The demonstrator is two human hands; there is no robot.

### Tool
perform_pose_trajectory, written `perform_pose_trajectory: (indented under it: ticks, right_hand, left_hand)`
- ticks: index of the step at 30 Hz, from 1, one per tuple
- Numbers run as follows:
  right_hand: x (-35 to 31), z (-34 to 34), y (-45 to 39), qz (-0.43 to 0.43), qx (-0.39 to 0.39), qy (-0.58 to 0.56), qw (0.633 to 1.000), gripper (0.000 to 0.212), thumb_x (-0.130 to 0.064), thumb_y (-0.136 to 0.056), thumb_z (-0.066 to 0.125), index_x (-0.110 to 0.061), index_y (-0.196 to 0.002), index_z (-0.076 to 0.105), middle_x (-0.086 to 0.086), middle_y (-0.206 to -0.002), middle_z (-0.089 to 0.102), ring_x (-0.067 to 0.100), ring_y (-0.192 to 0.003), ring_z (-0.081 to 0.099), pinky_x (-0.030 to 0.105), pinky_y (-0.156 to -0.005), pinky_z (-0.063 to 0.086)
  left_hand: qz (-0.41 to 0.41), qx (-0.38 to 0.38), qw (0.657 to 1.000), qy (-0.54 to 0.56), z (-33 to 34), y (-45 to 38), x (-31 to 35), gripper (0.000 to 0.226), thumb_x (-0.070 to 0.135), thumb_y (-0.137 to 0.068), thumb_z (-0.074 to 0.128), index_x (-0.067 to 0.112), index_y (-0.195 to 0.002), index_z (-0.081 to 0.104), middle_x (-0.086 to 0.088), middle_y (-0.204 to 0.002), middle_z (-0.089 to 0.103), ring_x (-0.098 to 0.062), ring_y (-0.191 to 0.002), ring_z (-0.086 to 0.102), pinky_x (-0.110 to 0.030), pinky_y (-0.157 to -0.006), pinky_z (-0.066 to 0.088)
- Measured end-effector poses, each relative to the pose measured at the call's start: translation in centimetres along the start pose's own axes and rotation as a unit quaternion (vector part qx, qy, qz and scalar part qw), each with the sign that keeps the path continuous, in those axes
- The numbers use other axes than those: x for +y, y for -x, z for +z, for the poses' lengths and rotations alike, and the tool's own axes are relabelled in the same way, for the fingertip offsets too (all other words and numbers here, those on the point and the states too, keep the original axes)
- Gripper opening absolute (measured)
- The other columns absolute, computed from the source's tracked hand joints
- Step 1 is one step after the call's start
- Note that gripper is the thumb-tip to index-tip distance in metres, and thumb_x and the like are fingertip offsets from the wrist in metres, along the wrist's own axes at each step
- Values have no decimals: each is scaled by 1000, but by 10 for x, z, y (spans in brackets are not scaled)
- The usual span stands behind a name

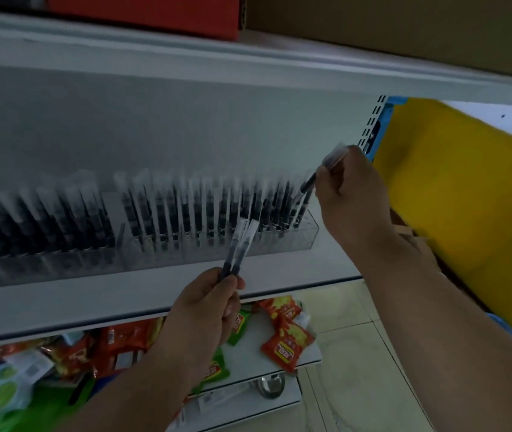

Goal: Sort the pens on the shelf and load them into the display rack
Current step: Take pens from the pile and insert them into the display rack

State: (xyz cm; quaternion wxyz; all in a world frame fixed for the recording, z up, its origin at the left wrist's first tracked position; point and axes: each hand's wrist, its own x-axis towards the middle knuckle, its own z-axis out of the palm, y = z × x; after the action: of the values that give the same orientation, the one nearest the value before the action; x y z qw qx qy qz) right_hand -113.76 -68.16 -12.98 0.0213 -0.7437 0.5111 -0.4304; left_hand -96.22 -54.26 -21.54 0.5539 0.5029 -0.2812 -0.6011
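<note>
A clear plastic display rack (306, 233) stands on the white shelf (98, 294), filled with several upright dark pens with frosted caps. My left hand (204, 310) grips two such pens (240, 247) by their lower ends, caps pointing up toward the rack's front. Over the rack's right end, my right hand (351, 194) pinches one pen (321, 173) tilted, its dark tip aimed down at the last slots.
Red and green snack packets (285, 338) lie on the lower shelf under my left arm. A yellow panel (454, 198) stands right of the shelf upright. A red box (145, 10) and a cardboard box (404, 26) sit on the shelf above. Tiled floor shows at lower right.
</note>
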Motion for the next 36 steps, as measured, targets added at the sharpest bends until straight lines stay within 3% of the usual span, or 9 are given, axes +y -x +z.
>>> perform_pose_trajectory:
  ticks: [10,15,19,22,25,27,30,33,36]
  right_hand:
    - [0,5,-5,26,-55,69,996,18,-24,-98,52,-12,-88,44,-5,-68,45,3,-59,42,22,-48,23]
    - [6,23,10,73,-164,82,980,27,-25,-98,52,-20,-76,39,-1,-67,48,18,-62,48,27,-50,29]
    - [11,24,17,124,-133,69,981,23,-36,-96,58,-16,-87,49,1,-78,58,22,-74,57,30,-60,41]
    - [-4,6,23,122,-83,24,989,27,-46,-94,58,-19,-91,54,-6,-82,60,13,-75,58,27,-61,43]
    - [-33,-1,42,135,-217,-68,964,29,-52,-93,55,-25,-84,61,-7,-74,63,6,-67,59,25,-56,45]
    - [-41,2,54,157,-280,-150,935,19,-41,-93,61,-25,-84,64,-2,-71,67,8,-60,61,27,-58,49]
    - [-35,-1,55,184,-237,-213,930,12,-22,-95,60,-18,-85,66,1,-74,72,8,-56,62,23,-55,43]
    - [-32,-9,46,203,-230,-244,920,14,-26,-94,63,-14,-86,66,2,-73,72,6,-53,60,20,-51,40]
    - [-34,-5,49,201,-248,-228,920,20,-31,-93,65,-13,-85,66,6,-65,70,6,-49,58,26,-53,41]
  left_hand:
    - [-4,-1,1000,-12,-4,-9,1,24,12,-104,41,3,-91,59,-3,-56,36,-13,-41,17,-25,-42,11]
    - [0,-7,1000,-7,-4,-11,0,25,12,-103,41,3,-90,60,-3,-56,36,-12,-44,16,-28,-45,9]
    - [3,-7,1000,-8,-5,-10,1,25,12,-104,41,2,-91,60,-3,-56,37,-13,-45,16,-25,-43,11]
    - [17,-8,999,-26,-2,-13,6,24,13,-105,41,3,-93,60,-3,-58,39,-14,-43,19,-23,-40,17]
    - [43,-26,997,-51,9,-17,7,22,15,-104,43,4,-95,60,-5,-61,40,-13,-41,23,-25,-41,21]
    - [57,-38,995,-68,18,-18,5,21,17,-104,45,6,-95,61,-6,-61,40,-14,-43,25,-27,-45,20]
    - [62,-43,994,-83,24,-18,1,22,20,-104,45,10,-96,63,-5,-60,40,-14,-44,26,-27,-46,22]
    - [66,-39,993,-93,23,-19,-1,21,21,-103,47,13,-95,65,-5,-59,37,-13,-45,26,-28,-48,23]
    - [77,-47,990,-108,26,-19,-1,19,21,-101,50,14,-94,66,-6,-60,34,-13,-45,26,-28,-49,24]
